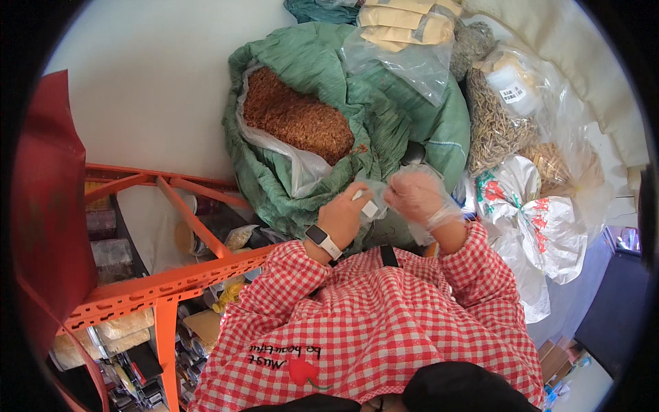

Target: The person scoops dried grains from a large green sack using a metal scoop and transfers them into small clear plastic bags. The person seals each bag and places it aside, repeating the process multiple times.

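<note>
My left hand (341, 215), bare and wearing a watch, pinches a small clear plastic bag (380, 198) with a white label (369, 208) on it. A loose clear plastic glove covers my right hand (416, 194); its fingers are curled closed on the bag's right edge. Just beyond both hands stands a large green woven sack (288, 46), its mouth folded open around a clear liner (309, 167). Reddish-brown dried flakes or granules (296, 113) fill it. A dark rounded object (413, 153), partly hidden, lies behind my right hand.
Paper packets (406, 20) in clear plastic rest on the sack's far side. To the right are a clear bag of dried stalks (497, 123) and a knotted white printed bag (535, 206). An orange metal rack (170, 273) with packed goods stands left, beside a red sheet (54, 195).
</note>
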Tool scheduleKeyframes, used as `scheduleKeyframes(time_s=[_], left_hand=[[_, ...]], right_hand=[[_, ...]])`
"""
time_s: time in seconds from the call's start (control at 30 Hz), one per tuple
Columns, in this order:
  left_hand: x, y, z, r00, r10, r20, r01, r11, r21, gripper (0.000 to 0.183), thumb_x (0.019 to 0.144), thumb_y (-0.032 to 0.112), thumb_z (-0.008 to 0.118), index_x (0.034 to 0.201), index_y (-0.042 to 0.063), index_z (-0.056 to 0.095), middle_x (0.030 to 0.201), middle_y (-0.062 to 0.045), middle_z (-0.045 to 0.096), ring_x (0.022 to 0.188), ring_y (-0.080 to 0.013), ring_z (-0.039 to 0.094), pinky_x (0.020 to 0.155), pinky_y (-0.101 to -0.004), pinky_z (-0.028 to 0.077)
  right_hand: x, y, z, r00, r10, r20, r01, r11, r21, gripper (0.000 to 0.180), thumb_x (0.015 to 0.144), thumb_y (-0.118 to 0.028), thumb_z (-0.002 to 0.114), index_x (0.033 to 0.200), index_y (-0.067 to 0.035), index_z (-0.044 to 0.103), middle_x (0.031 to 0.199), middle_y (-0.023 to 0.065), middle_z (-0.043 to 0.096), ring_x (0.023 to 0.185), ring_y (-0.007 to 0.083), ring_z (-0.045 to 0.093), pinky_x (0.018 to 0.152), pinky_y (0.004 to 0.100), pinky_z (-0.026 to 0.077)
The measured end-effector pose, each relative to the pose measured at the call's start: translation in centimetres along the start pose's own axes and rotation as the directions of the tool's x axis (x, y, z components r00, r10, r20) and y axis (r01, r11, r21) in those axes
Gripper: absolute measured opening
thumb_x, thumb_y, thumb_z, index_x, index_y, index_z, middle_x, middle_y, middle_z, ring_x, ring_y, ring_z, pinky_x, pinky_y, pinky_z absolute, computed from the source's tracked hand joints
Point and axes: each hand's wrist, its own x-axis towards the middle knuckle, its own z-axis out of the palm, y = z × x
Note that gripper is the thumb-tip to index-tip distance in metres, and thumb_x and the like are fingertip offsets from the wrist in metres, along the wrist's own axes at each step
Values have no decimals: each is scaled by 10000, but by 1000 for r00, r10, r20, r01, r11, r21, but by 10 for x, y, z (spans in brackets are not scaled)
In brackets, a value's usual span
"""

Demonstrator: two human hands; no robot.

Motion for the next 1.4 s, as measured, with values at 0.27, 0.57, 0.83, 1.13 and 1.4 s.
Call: scheduleKeyframes(time_s=[0.27,0.57,0.83,1.13,1.4], left_hand=[[-3,-34,12,993,-114,-13,106,958,-267,449,721,-34,475,1153,29,577,1268,-70,539,984,-296,592,771,-344,494],[-9,-90,-4,868,-447,-215,295,814,-501,479,724,-107,477,1180,-3,580,1269,-98,546,621,-29,491,532,-180,401],[-24,-121,-17,765,-561,-318,289,740,-608,468,738,-114,448,1185,-17,551,1299,-112,510,559,-46,512,502,-193,433],[-28,-145,1,721,-629,-291,320,674,-665,445,751,-105,444,1178,-30,543,1304,-133,499,534,-48,500,497,-190,428],[-42,-155,7,735,-624,-267,338,678,-653,448,745,-109,452,1177,-38,549,1297,-131,502,583,-53,519,501,-194,427]], right_hand=[[15,54,65,982,153,108,-188,788,587,451,707,-197,708,1106,-67,544,1002,186,610,892,360,600,767,402,486],[34,249,153,721,692,12,-669,701,-247,216,830,-216,549,874,-30,650,975,182,650,939,355,617,796,426,496],[23,256,131,790,612,45,-577,765,-285,233,886,-209,486,912,-19,619,907,230,622,845,384,611,703,472,485],[141,111,93,977,189,103,-189,982,-11,209,867,-155,534,1033,-30,526,927,219,613,848,383,599,705,469,466],[271,143,179,962,235,139,-199,952,-232,204,796,-112,549,968,-16,603,949,220,625,898,374,611,739,449,498]])
